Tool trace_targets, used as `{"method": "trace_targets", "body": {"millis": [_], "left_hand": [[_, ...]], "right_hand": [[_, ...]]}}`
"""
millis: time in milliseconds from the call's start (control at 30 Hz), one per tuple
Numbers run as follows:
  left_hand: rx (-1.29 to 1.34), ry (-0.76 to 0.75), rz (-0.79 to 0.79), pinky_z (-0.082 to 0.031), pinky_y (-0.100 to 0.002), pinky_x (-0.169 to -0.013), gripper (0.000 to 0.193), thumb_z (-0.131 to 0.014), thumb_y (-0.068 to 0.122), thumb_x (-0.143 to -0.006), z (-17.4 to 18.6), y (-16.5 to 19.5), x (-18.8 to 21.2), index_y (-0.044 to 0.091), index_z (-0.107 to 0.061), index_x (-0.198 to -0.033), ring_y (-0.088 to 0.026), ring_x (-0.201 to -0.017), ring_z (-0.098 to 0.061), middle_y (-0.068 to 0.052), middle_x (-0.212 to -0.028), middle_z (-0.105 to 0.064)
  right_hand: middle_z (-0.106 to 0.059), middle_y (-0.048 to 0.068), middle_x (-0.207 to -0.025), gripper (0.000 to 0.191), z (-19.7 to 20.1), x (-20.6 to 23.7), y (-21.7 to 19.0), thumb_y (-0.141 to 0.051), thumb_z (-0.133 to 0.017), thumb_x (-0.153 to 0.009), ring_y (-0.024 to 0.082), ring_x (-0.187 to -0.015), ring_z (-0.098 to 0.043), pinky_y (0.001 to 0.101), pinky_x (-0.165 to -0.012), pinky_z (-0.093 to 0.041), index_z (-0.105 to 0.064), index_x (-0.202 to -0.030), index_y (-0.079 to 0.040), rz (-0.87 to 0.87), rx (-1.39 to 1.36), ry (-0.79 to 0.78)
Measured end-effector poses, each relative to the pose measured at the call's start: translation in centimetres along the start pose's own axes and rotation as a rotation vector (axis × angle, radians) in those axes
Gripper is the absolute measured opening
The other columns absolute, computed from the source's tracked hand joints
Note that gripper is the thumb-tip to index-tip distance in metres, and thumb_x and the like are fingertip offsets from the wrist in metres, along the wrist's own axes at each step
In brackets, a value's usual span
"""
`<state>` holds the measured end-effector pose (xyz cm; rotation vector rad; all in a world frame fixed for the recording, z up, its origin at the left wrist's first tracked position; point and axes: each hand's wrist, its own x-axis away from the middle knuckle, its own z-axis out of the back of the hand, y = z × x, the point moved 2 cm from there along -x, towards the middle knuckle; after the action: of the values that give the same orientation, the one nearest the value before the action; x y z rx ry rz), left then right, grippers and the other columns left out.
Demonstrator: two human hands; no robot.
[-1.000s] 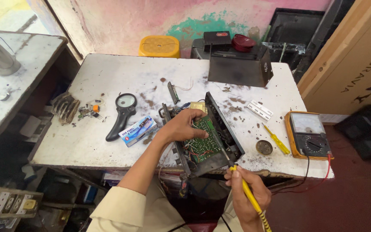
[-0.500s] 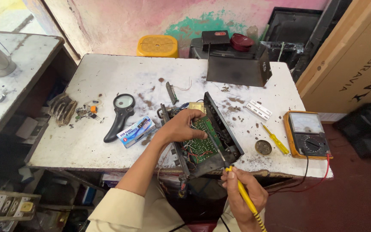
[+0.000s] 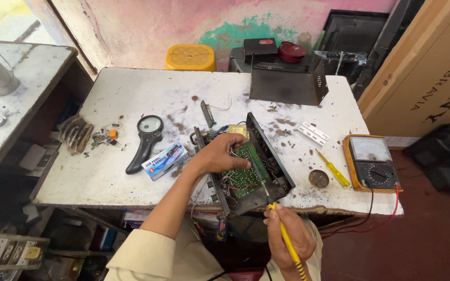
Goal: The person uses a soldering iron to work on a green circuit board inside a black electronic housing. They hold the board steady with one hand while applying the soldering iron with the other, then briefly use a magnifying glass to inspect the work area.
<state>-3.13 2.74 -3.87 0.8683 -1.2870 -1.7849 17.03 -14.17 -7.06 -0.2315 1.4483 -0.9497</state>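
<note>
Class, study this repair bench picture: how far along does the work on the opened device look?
Done: the device's metal cover lies off at the table's back, exposing the green circuit board. In hand: the left hand steadies the board while the right hand holds a yellow-handled soldering iron, tip at the board. Left: the cover is still off, and the multimeter sits untouched.

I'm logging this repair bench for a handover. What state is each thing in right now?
Open chassis: lid off, green circuit board exposed.
Left hand: resting on the board.
Right hand: grip closed on the yellow soldering iron, tip at the board.
Multimeter: face up, leads plugged in.
Magnifier: lying flat.
Yellow screwdriver: lying unused.
</note>
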Motion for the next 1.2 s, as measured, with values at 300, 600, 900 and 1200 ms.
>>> {"method": "trace_targets", "body": {"millis": [300, 600, 900, 1200], "left_hand": [[-0.073, 0.027, -0.018, -0.054, -0.028, -0.080, 0.044, -0.088, 0.007, -0.070, 0.2, 0.3, 0.1, 0.000, -0.071, -0.110, -0.010, -0.086, -0.066, -0.004, -0.092, -0.075], [-0.025, 0.007, -0.014, -0.054, -0.027, -0.080, 0.041, -0.087, 0.007, -0.071, 0.2, 0.3, 0.1, 0.000, -0.071, -0.109, -0.010, -0.085, -0.065, -0.004, -0.092, -0.075], [0.008, -0.001, -0.025, -0.054, -0.027, -0.079, 0.038, -0.086, 0.004, -0.072, 0.2, 0.0, 0.1, 0.000, -0.071, -0.106, -0.009, -0.084, -0.066, -0.003, -0.090, -0.075], [-0.048, 0.018, 0.028, -0.054, -0.027, -0.079, 0.038, -0.087, 0.005, -0.072, 0.3, 0.2, 0.4, 0.000, -0.071, -0.106, -0.009, -0.084, -0.067, -0.003, -0.090, -0.075]], "right_hand": [[-0.076, 0.019, -0.092, 0.017, -0.4, 0.7, 0.3, 0.000, -0.065, -0.096, 0.019, -0.073, -0.076, 0.0281, -0.067, -0.065, -0.068, -0.111, 0.008, -0.174, -0.030, 0.072], [-0.076, 0.019, -0.090, 0.018, -0.5, 0.1, -0.3, -0.002, -0.064, -0.098, 0.018, -0.073, -0.075, 0.0289, -0.066, -0.065, -0.069, -0.111, 0.009, -0.269, -0.133, 0.097], [-0.077, 0.015, -0.083, 0.012, -0.7, -1.2, -2.5, -0.002, -0.068, -0.094, 0.015, -0.067, -0.076, 0.0258, -0.060, -0.063, -0.070, -0.102, 0.006, -0.198, 0.008, 0.051], [-0.076, 0.019, -0.084, 0.011, 1.6, 0.6, 0.6, -0.006, -0.064, -0.098, 0.020, -0.066, -0.074, 0.0297, -0.058, -0.062, -0.069, -0.100, 0.004, -0.524, -0.175, 0.195]]}}
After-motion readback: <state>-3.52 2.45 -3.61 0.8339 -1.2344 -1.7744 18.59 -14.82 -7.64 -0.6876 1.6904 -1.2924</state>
